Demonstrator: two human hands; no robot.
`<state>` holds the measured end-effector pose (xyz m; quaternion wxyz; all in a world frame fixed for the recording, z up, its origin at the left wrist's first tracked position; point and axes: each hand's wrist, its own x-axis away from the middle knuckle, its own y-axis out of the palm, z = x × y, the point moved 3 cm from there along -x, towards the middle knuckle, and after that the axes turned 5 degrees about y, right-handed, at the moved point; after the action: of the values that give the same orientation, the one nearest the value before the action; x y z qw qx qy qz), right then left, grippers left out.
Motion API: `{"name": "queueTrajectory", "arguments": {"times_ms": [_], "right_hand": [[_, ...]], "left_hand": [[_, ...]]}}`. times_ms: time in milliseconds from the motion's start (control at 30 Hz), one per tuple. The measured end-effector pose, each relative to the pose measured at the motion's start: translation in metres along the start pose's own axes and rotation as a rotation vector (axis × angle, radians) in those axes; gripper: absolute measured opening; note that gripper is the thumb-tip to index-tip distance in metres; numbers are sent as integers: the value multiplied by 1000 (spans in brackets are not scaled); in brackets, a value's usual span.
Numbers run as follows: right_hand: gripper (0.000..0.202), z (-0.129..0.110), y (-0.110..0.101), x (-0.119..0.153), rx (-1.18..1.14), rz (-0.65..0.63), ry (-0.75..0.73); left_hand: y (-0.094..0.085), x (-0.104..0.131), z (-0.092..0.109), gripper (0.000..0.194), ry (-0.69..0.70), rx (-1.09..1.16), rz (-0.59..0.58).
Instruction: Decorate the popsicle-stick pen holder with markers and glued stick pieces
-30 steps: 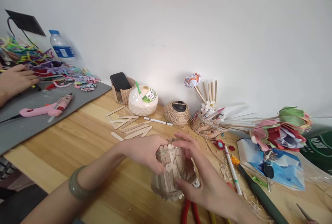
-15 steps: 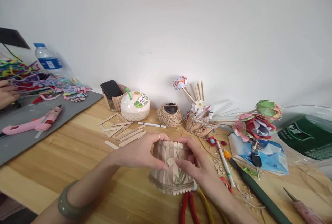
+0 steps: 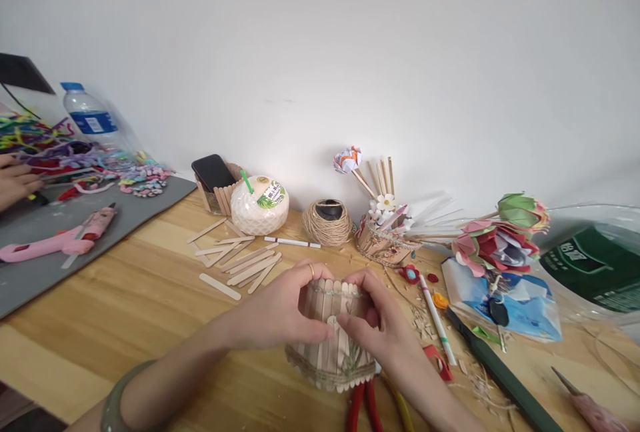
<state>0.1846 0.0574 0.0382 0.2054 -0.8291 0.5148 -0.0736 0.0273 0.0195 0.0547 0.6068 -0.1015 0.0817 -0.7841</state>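
Observation:
Between my two hands is a small craft piece made of wooden popsicle sticks (image 3: 320, 352), with twine along its lower edge, a drawn green plant and a small pale heart at its middle. My left hand (image 3: 285, 309) grips its left side, thumb on the front and fingers over the top edge. From the right, my right hand (image 3: 375, 325) holds it the same way, its thumb close to the heart. Red-handled pliers (image 3: 357, 405) lie just below the piece, partly hidden by my right forearm.
Loose popsicle sticks (image 3: 250, 265) lie left of centre, before a wrapped coconut (image 3: 260, 205). Behind stand a twine ball (image 3: 327, 222) and a decorated stick holder (image 3: 383, 242). Paper flowers (image 3: 500, 242), a marker (image 3: 437, 319) and a green tool (image 3: 500, 372) are right. Another person's hand (image 3: 17, 182) works far left.
My hands and the stick piece have shifted slightly down and toward me. The left thumb now lies nearer the heart, covering part of it. The view has moved a little.

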Motion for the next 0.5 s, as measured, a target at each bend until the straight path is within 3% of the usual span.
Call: {"name": "queueTrajectory", "arguments": {"times_ms": [333,500], "right_hand": [[18,-3,3,2,36,22,-34],[21,-3,1,1,10,-49,13]], "left_hand": [[2,0,0,29,-9,21,14],[2,0,-1,30,-7,47,-7]]}}
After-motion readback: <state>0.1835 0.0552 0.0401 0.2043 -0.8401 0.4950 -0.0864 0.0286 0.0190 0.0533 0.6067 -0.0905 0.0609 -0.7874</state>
